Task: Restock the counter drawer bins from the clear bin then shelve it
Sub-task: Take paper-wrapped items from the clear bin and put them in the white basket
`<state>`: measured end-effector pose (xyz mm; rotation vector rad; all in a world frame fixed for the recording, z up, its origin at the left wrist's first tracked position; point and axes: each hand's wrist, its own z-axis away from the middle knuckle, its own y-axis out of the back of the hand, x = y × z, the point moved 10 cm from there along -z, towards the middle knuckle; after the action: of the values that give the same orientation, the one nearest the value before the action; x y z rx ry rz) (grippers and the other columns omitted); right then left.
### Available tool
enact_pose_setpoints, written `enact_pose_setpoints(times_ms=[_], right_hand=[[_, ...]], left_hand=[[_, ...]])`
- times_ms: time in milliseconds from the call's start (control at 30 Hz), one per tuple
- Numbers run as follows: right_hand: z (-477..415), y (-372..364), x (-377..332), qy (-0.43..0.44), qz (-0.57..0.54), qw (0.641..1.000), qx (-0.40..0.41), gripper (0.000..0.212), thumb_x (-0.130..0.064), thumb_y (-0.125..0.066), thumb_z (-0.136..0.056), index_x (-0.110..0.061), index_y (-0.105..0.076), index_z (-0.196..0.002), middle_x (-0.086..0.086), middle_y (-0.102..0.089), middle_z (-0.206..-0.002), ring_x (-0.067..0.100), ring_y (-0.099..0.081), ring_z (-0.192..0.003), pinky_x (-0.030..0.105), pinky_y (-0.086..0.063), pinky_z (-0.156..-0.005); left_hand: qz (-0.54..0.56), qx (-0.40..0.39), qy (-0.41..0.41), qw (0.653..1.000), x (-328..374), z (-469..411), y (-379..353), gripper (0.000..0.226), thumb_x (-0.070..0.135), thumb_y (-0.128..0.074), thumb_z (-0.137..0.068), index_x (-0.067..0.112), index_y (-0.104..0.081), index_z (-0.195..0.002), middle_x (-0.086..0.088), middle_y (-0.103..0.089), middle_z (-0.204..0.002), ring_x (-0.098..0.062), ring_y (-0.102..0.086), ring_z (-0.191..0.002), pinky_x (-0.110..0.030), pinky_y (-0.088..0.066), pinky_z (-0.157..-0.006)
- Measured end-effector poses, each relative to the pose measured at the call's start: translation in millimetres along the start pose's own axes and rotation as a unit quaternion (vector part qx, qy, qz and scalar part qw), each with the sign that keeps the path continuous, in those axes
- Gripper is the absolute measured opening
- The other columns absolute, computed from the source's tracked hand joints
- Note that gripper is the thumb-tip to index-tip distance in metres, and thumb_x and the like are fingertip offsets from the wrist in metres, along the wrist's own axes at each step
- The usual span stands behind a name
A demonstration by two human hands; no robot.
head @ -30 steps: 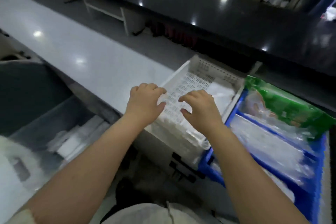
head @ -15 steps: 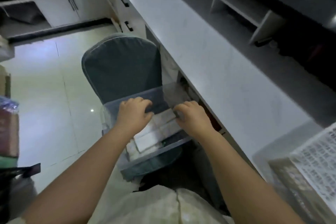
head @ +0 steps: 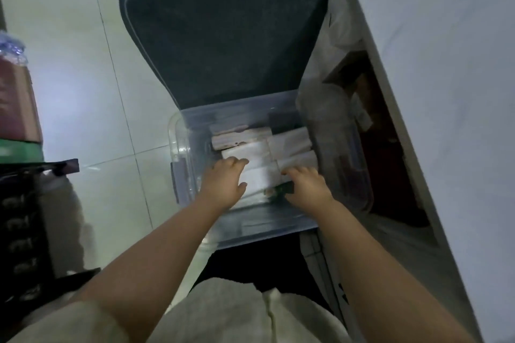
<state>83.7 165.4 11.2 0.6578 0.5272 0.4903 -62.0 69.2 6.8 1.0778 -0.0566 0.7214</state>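
Head view: a second after working at the white drawer bin, the person has turned to the clear bin point(head: 178, 147) on the grey chair point(head: 223, 22). Left hand point(head: 223, 184) and right hand point(head: 306, 188) lie on its white packets point(head: 245, 152). Blur hides whether either grips. Probably another restocking load; shelving waits.

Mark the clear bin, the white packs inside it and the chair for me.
clear bin point(head: 178, 147), head view, on its left wall.
white packs point(head: 262, 178), head view, top face of the nearest pack.
chair point(head: 223, 30), head view, middle of the backrest.
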Motion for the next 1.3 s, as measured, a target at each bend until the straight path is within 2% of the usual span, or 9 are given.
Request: enact_pose_setpoints(times_ms=[133,300,467,600,733,867,1000,1200,1300], right_hand=[[-70,-41,7,0.04,0.004,0.998,-0.044,0.053,-0.016,-0.063,-0.084,-0.016,-0.047,-0.135,0.012,-0.046,-0.138,0.033,-0.039,-0.124,0.041,-0.037,-0.102],[-135,-67,32,0.074,0.042,0.996,-0.02,0.048,-0.008,-0.058,-0.085,-0.014,-0.05,-0.132,0.012,-0.05,-0.13,0.033,-0.044,-0.118,0.042,-0.037,-0.099],[-156,-99,52,0.097,0.153,0.983,0.007,0.047,-0.017,-0.057,-0.081,-0.017,-0.05,-0.127,0.011,-0.053,-0.12,0.034,-0.047,-0.11,0.044,-0.036,-0.095],[-163,-106,55,0.095,0.146,0.984,0.046,0.039,-0.012,-0.063,-0.071,-0.013,-0.059,-0.109,0.014,-0.058,-0.105,0.037,-0.052,-0.099,0.048,-0.039,-0.094],[-166,-108,59,0.09,0.145,0.985,0.029,0.028,-0.012,-0.064,-0.072,-0.009,-0.059,-0.099,0.016,-0.056,-0.105,0.037,-0.05,-0.102,0.047,-0.036,-0.097],[-159,-116,62,0.111,0.121,0.986,-0.001,0.029,-0.014,-0.063,-0.077,-0.01,-0.057,-0.105,0.015,-0.054,-0.114,0.036,-0.047,-0.109,0.046,-0.034,-0.099],[-151,-128,65,0.131,0.056,0.988,-0.06,0.033,-0.02,-0.06,-0.079,-0.01,-0.055,-0.11,0.015,-0.057,-0.115,0.034,-0.05,-0.109,0.041,-0.037,-0.09],[-138,-123,67,0.132,-0.003,0.989,-0.059,0.033,-0.01,-0.058,-0.081,-0.013,-0.059,-0.114,0.012,-0.058,-0.114,0.032,-0.05,-0.106,0.04,-0.038,-0.087],[-129,-113,62,0.132,-0.001,0.99,-0.049,0.029,-0.008,-0.056,-0.082,-0.012,-0.061,-0.11,0.012,-0.059,-0.112,0.033,-0.05,-0.107,0.041,-0.037,-0.091]], left_hand=[[-0.009,-0.038,0.034,0.999,-28,-53,-55,0.067,0.03,-0.06,-0.088,0.022,-0.029,-0.147,-0.007,-0.036,-0.15,-0.029,-0.037,-0.132,-0.044,-0.037,-0.103],[0.01,0.03,0.016,0.999,-31,-119,-83,0.055,0.021,-0.06,-0.086,0.018,-0.043,-0.139,-0.008,-0.045,-0.143,-0.029,-0.039,-0.13,-0.043,-0.035,-0.103],[0.023,0.036,0.028,0.999,-30,-162,-114,0.061,0.032,-0.067,-0.081,0.021,-0.044,-0.136,-0.006,-0.048,-0.134,-0.029,-0.04,-0.124,-0.041,-0.03,-0.101],[0.025,0.067,0.06,0.996,-33,-169,-120,0.062,0.035,-0.072,-0.072,0.022,-0.049,-0.128,-0.008,-0.052,-0.122,-0.031,-0.044,-0.114,-0.041,-0.032,-0.094],[0.02,0.044,0.086,0.995,-26,-172,-128,0.065,0.031,-0.071,-0.071,0.017,-0.047,-0.13,-0.011,-0.049,-0.121,-0.034,-0.041,-0.113,-0.041,-0.03,-0.095],[0.048,0.05,0.103,0.992,-23,-176,-124,0.063,0.029,-0.073,-0.069,0.019,-0.051,-0.127,-0.011,-0.044,-0.126,-0.033,-0.039,-0.119,-0.041,-0.031,-0.103],[0.059,0.02,0.095,0.994,-15,-176,-131,0.055,0.03,-0.07,-0.075,0.011,-0.05,-0.122,-0.013,-0.051,-0.123,-0.033,-0.046,-0.114,-0.041,-0.036,-0.095],[0.036,0.021,0.099,0.994,-2,-166,-138,0.055,0.027,-0.067,-0.073,0.013,-0.05,-0.123,-0.013,-0.054,-0.115,-0.034,-0.044,-0.108,-0.041,-0.031,-0.091],[0.059,0.003,0.085,0.995,7,-164,-133,0.041,0.024,-0.063,-0.076,0.016,-0.059,-0.116,-0.014,-0.053,-0.111,-0.036,-0.045,-0.106,-0.04,-0.036,-0.089]])
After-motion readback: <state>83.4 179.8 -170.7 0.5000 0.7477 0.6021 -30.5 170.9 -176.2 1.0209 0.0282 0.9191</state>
